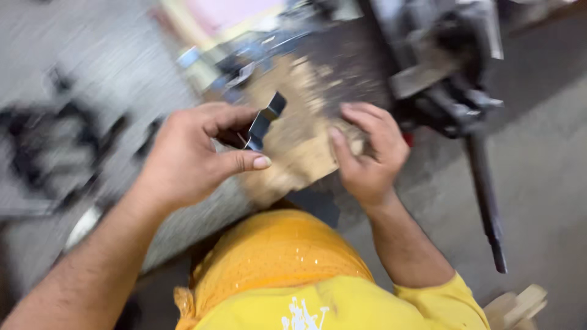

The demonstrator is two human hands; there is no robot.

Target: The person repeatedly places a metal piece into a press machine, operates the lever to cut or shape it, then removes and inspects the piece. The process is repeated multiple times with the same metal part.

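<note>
A small bent metal piece (264,122) is gripped in the left hand (195,156), pinched between thumb and curled fingers just above the table (342,67). The right hand (367,153) is half open and holds nothing; its fingertips are rested on a brown sheet (293,153) that lies on the table. A dark machine (446,61) is seen beside it, blurred. The piece is judged to be stiff, light and thin, probably with sharp edges, so it is best taken by its flat faces
</note>
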